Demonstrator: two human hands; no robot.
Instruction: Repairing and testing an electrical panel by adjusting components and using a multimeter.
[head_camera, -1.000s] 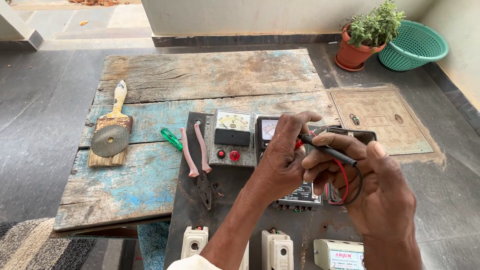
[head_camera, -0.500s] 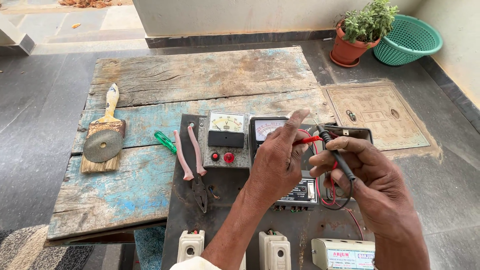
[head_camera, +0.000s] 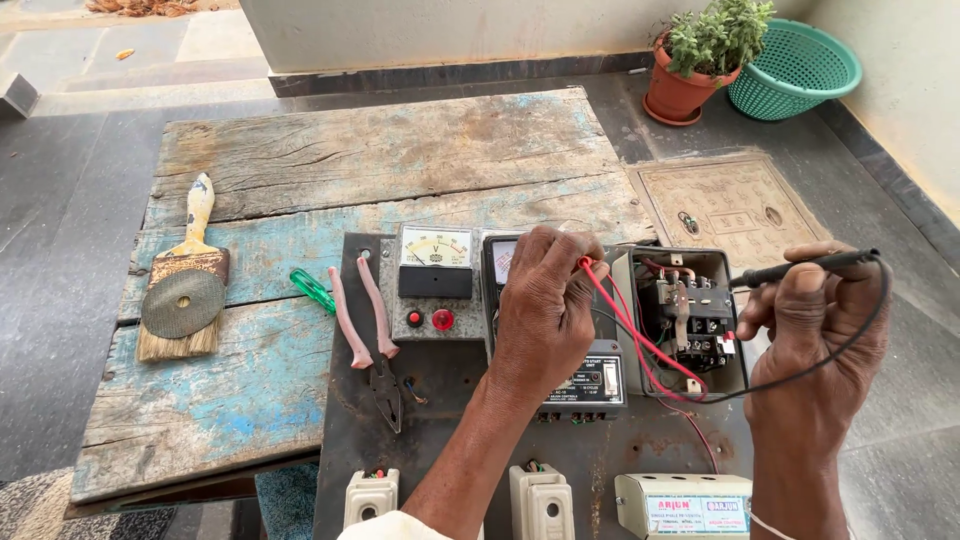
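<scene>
A dark metal panel (head_camera: 440, 405) lies on a worn wooden table (head_camera: 300, 190). It carries a white-faced meter (head_camera: 436, 260), a second meter partly hidden by my left hand, a black control unit (head_camera: 590, 385) and an open contactor box (head_camera: 690, 315). My left hand (head_camera: 545, 310) pinches the red probe lead (head_camera: 630, 330) near the second meter. My right hand (head_camera: 810, 345) holds the black probe (head_camera: 805, 267), its tip pointing left toward the contactor box, the black wire looping below.
Pink-handled pliers (head_camera: 368, 330) and a green screwdriver (head_camera: 313, 290) lie left of the meters. A brush with a grinding disc (head_camera: 184, 295) sits at the table's left. White switch boxes (head_camera: 540, 500) line the panel's near edge. A potted plant (head_camera: 700, 60) and green basket (head_camera: 795, 70) stand far right.
My hands have separated: the right hand moved right and away from the left, carrying the black probe out beside the contactor box. The left hand stays on the red lead.
</scene>
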